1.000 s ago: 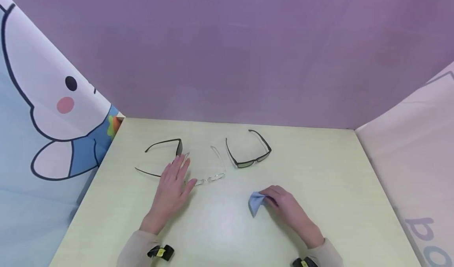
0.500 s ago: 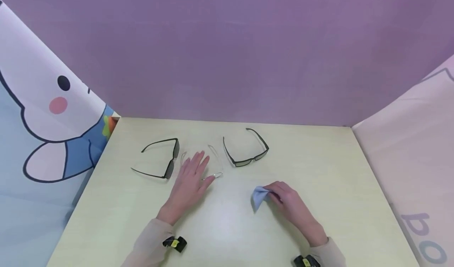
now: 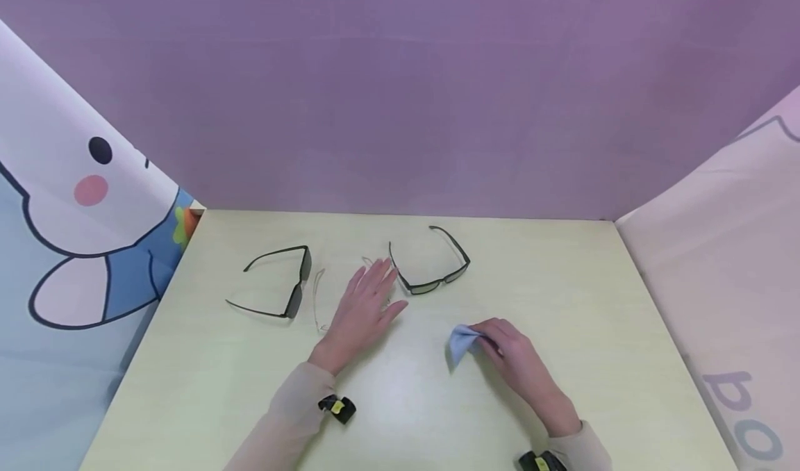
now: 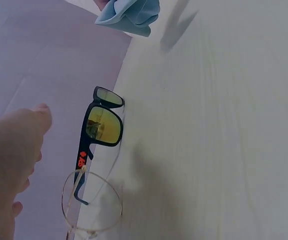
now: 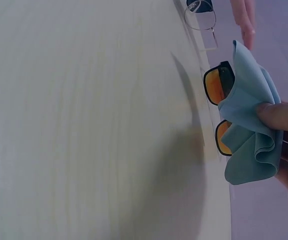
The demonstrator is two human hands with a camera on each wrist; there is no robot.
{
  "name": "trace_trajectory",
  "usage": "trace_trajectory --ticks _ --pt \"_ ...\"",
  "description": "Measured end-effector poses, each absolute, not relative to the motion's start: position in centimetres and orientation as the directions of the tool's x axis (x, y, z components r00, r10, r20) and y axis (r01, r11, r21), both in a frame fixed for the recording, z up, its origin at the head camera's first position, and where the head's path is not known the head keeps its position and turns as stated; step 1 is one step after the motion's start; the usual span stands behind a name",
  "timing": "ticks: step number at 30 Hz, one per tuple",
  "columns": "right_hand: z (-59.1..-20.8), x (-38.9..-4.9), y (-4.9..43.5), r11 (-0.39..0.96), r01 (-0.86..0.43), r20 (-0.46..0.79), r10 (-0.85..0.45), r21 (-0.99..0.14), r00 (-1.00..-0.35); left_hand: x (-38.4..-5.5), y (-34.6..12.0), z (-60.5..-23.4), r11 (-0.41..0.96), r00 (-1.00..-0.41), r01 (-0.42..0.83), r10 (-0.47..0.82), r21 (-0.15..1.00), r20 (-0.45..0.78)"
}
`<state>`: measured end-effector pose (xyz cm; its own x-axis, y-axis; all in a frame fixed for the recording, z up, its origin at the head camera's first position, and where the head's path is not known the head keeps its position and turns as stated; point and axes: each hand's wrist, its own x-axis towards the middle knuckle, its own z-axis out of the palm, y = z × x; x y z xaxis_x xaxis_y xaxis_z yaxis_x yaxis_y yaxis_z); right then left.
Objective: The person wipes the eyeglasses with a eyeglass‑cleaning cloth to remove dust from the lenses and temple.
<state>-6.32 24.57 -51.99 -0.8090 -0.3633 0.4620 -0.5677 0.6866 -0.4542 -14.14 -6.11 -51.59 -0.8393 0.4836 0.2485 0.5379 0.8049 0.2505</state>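
My left hand (image 3: 362, 309) is spread flat with straight fingers above the thin wire-rimmed glasses (image 4: 119, 195), hiding most of them in the head view. Its fingertips come close to one temple of the black-framed sunglasses (image 3: 426, 288) at the back middle; whether they touch cannot be told. In the left wrist view those sunglasses show yellowish mirrored lenses and a red mark on the temple. My right hand (image 3: 519, 363) pinches a crumpled light-blue cloth (image 5: 251, 110) between thumb and fingers, held over the table right of the middle.
A second pair of dark sunglasses (image 3: 294, 301) lies at the left with its temples unfolded toward the left. The pale wooden table (image 3: 562, 283) ends at a purple backdrop (image 3: 400, 96). Printed cloth panels (image 3: 62, 249) stand at both sides.
My left hand has moved right, from beside the left sunglasses across the wire-rimmed glasses toward the middle sunglasses. The right hand keeps its hold on the cloth, almost still.
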Motion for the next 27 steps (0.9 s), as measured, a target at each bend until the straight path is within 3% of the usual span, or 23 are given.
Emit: trace_trajectory --ticks 16,27 --pt "-52.3 -6.3 24.9 0.679 -0.567 0.457 -0.365 -0.465 -0.812 -16.3 -2.0 -50.7 0.823 -0.823 0.567 0.564 0.029 0.069" --pt "-52.3 -6.2 24.9 0.683 -0.565 0.451 -0.367 -0.463 -0.813 -17.0 -1.0 -50.6 0.807 -0.804 0.590 0.590 -0.034 0.072"
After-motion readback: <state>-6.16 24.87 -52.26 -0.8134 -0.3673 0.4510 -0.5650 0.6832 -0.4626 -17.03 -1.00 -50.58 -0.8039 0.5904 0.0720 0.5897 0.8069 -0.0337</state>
